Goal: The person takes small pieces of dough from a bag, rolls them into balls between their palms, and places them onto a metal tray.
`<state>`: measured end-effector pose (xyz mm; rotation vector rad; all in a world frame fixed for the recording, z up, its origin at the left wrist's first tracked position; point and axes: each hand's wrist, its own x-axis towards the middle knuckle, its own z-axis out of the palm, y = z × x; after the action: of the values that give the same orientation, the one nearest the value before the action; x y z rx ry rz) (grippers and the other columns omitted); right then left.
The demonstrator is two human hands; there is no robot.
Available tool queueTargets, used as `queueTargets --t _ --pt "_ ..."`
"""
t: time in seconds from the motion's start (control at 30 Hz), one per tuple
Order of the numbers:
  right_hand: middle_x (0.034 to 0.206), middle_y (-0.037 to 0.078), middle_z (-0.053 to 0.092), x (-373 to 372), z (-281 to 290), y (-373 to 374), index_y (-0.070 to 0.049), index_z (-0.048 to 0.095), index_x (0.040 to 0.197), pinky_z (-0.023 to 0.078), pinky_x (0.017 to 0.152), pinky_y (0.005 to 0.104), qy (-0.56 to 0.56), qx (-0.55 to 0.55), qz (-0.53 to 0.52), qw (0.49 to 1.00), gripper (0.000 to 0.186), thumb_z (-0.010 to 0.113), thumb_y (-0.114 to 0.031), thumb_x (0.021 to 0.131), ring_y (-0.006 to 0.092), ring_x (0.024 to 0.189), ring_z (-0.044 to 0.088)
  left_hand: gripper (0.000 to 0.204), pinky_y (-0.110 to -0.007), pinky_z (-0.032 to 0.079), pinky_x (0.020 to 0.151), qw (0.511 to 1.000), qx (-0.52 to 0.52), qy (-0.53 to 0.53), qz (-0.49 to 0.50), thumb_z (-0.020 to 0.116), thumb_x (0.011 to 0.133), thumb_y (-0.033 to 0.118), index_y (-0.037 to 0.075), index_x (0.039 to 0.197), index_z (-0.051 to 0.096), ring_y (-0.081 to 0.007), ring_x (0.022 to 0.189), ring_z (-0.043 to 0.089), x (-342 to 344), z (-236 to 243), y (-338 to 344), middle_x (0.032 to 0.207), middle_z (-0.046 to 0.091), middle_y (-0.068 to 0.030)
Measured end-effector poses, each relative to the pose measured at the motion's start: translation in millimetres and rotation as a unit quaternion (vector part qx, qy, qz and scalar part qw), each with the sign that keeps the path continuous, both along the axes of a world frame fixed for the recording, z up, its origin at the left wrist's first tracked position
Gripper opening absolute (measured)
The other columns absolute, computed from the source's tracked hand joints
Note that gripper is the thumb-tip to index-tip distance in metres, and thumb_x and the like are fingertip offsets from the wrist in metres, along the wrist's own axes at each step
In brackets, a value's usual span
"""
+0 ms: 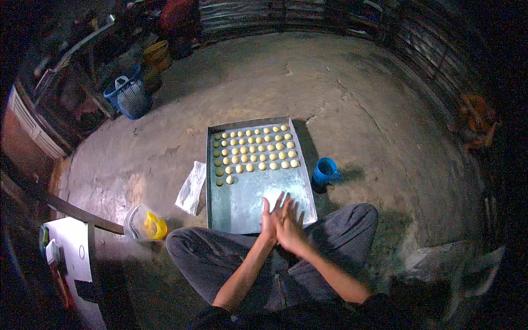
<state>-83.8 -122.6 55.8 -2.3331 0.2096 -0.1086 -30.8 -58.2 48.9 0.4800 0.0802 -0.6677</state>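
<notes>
My left hand [267, 223] and my right hand [287, 226] meet palm against palm over the near part of a shallow metal tray [239, 206], fingers stretched out and blurred. Whether anything lies between the palms is hidden. Rows of small, pale round balls [250, 166], apparently dough, fill the far part of the tray, with a short row nearest on the left. The tray rests on the floor before my crossed legs [203, 253]. A white plastic sheet or bag [190, 187] lies left of it, and a blue mug [325, 171] stands to its right.
A pale bucket [133, 223] holding something yellow sits by my left knee. A white board [71, 247] with small items is farther left. A blue basket [126, 96] and yellow basket [155, 55] stand along the back left. Concrete floor [357, 93] surrounds the tray, with dark slatted walls behind.
</notes>
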Motion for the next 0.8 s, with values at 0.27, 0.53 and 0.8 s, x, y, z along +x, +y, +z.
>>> queueTargets --t 0.27,0.53,0.8 --pt "0.158 0.038 0.010 -17.0 44.6 19.5 0.010 0.010 0.154 0.004 0.119 0.0625 -0.026 -0.170 0.032 0.985 0.082 0.038 -0.048 0.104 0.0530 0.149 0.003 0.081 -0.049 0.011 0.124 0.997 -0.080 0.019 0.002 0.017 0.101 0.067 0.009 0.157 0.024 -0.0377 0.151 0.020 -4.0 27.9 0.8 0.165 0.019 -0.0141" --pt "0.159 0.035 0.012 -16.4 50.2 31.7 0.009 0.013 0.154 0.003 0.119 0.0627 -0.102 -0.118 0.131 0.979 0.082 0.033 -0.051 0.104 0.0507 0.149 0.008 0.084 -0.047 0.020 0.123 0.979 -0.191 -0.062 -0.039 0.028 0.099 0.069 0.010 0.158 0.023 -0.0263 0.151 0.021 -1.7 -3.3 13.2 0.165 0.020 -0.0093" --pt "0.162 0.030 0.014 12.3 62.2 42.5 0.008 0.009 0.156 0.002 0.120 0.0603 -0.072 -0.159 0.163 0.971 0.083 0.048 -0.041 0.100 0.0487 0.150 0.007 0.083 -0.045 0.022 0.122 0.988 -0.145 0.009 0.045 0.021 0.099 0.071 0.012 0.159 0.022 -0.0273 0.149 0.028 -14.7 11.6 -3.1 0.164 0.023 -0.0093"
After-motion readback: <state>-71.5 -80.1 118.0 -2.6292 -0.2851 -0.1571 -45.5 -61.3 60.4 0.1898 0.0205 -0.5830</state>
